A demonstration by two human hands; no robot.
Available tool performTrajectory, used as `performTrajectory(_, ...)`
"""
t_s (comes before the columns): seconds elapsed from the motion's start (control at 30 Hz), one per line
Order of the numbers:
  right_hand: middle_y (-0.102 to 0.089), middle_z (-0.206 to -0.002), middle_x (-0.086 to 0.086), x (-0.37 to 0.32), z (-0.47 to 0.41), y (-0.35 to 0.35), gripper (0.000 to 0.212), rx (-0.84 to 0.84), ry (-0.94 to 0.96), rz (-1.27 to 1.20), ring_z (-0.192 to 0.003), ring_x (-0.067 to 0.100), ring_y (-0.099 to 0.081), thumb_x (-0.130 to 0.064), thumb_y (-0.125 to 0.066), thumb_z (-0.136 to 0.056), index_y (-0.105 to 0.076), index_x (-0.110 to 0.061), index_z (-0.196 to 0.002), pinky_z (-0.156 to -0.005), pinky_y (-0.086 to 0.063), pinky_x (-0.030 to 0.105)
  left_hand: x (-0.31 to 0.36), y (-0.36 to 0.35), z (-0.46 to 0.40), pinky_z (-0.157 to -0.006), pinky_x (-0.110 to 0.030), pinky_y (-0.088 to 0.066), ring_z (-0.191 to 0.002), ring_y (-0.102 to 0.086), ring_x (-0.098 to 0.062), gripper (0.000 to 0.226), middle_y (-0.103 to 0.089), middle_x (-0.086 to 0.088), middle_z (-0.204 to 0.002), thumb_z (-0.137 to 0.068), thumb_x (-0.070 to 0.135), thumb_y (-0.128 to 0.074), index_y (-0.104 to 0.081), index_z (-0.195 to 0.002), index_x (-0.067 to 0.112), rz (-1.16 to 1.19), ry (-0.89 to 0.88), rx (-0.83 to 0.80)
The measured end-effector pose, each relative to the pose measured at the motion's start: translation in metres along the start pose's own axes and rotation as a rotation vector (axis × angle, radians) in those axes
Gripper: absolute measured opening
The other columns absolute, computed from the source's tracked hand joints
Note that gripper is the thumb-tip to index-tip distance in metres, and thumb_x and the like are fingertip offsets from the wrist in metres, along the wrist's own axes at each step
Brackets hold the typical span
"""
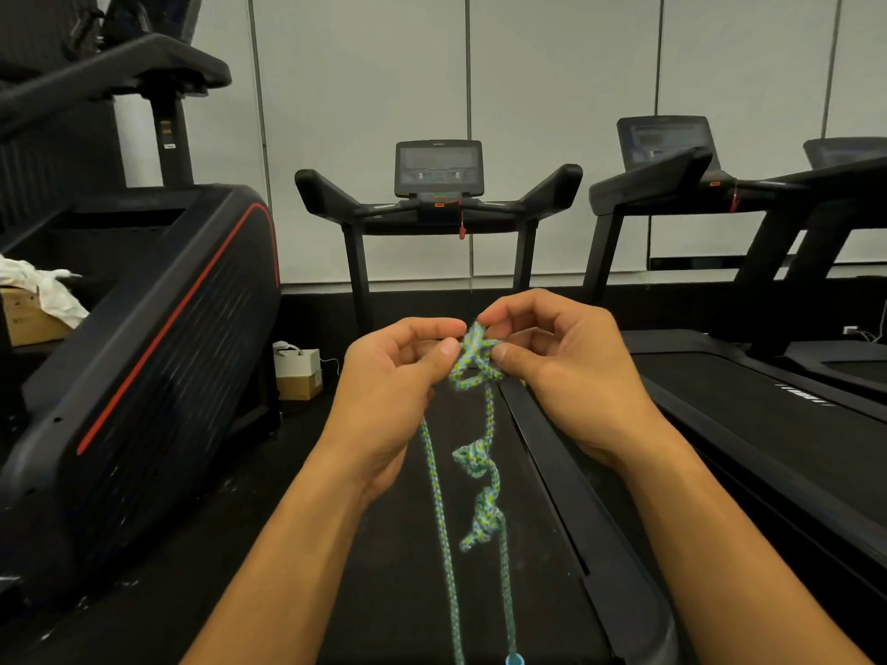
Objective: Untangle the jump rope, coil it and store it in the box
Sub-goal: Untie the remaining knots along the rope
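A braided green, blue and yellow jump rope hangs from my hands over a treadmill belt. My left hand and my right hand both pinch a knot at the top of the rope, fingertips close together. Two strands drop from there toward the bottom of the view. The right strand carries two more knots lower down and ends near a light blue tip at the frame's bottom edge. A small cardboard box stands on the floor to the left.
A treadmill stands straight ahead, with its belt under my hands. More treadmills sit to the right. A large black machine with a red stripe fills the left. A white bag rests on the small box.
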State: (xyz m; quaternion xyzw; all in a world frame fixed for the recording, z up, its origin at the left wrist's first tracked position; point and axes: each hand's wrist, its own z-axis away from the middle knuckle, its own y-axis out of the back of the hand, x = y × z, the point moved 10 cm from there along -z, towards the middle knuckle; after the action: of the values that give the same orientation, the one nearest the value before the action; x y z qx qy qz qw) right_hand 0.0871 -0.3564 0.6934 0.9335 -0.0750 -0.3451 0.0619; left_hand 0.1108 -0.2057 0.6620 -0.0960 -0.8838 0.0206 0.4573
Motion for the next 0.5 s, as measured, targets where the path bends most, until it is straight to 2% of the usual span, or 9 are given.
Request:
performTrajectory(0.07,-0.069,-0.087,0.007,0.001,-0.001,-0.002,0.035,-0.004,0.000,0.014,-0.078,0.022,-0.065,0.013,-0.065,-0.082,-0.072,-0.019,-0.094,-0.074,-0.058,0.030,0.004,-0.001,0.000,-0.053,-0.008,-0.042,-0.061,-0.061,0.003,0.018,-0.071,0.000,-0.079,-0.095,0.000,-0.060,-0.074,-0.098,0.012,-0.059,-0.056,-0.008)
performTrajectory(0.17,-0.065,-0.088,0.009,0.003,-0.001,-0.001,0.040,-0.007,-0.019,0.000,-0.076,0.024,-0.062,0.016,-0.062,-0.082,-0.072,-0.020,-0.096,-0.076,-0.057,0.035,0.004,-0.002,0.000,-0.058,-0.008,-0.045,-0.069,-0.065,0.002,0.020,-0.075,-0.005,-0.087,-0.094,-0.001,-0.061,-0.073,-0.102,0.013,-0.116,-0.079,-0.012)
performTrajectory(0.27,-0.063,-0.095,0.015,0.004,0.000,0.000,0.050,-0.011,-0.036,0.004,-0.077,0.027,-0.061,0.020,-0.056,-0.082,-0.071,-0.024,-0.101,-0.074,-0.058,0.041,0.002,-0.006,0.000,-0.069,-0.016,-0.051,-0.085,-0.072,-0.013,0.023,-0.076,-0.012,-0.095,-0.092,-0.001,-0.064,-0.073,-0.104,0.017,-0.121,-0.089,-0.031)
performTrajectory(0.33,-0.062,-0.099,0.010,0.007,0.001,0.001,0.060,-0.004,-0.049,0.044,-0.072,0.022,-0.059,0.022,-0.052,-0.080,-0.070,-0.028,-0.108,-0.068,-0.056,0.036,0.003,-0.006,0.001,-0.074,-0.021,-0.053,-0.086,-0.072,-0.014,0.024,-0.077,-0.006,-0.092,-0.091,-0.001,-0.066,-0.075,-0.097,0.020,-0.111,-0.090,-0.022)
performTrajectory(0.43,-0.069,-0.099,-0.002,0.010,0.002,0.004,0.060,-0.004,-0.066,0.109,-0.070,0.008,-0.062,0.019,-0.048,-0.083,-0.072,-0.029,-0.110,-0.067,-0.053,0.023,0.007,0.002,0.000,-0.071,-0.022,-0.054,-0.076,-0.069,-0.006,0.025,-0.076,0.002,-0.082,-0.091,0.002,-0.068,-0.078,-0.086,0.024,-0.130,-0.096,0.033)
performTrajectory(0.5,-0.074,-0.080,-0.008,0.011,0.002,0.007,0.054,0.012,-0.081,0.123,-0.065,-0.001,-0.061,0.015,-0.046,-0.088,-0.077,-0.029,-0.100,-0.065,-0.047,0.014,0.007,0.007,-0.001,-0.084,-0.039,-0.059,-0.086,-0.071,-0.017,0.026,-0.077,-0.003,-0.087,-0.091,0.005,-0.070,-0.080,-0.084,0.028,-0.148,-0.097,0.074)
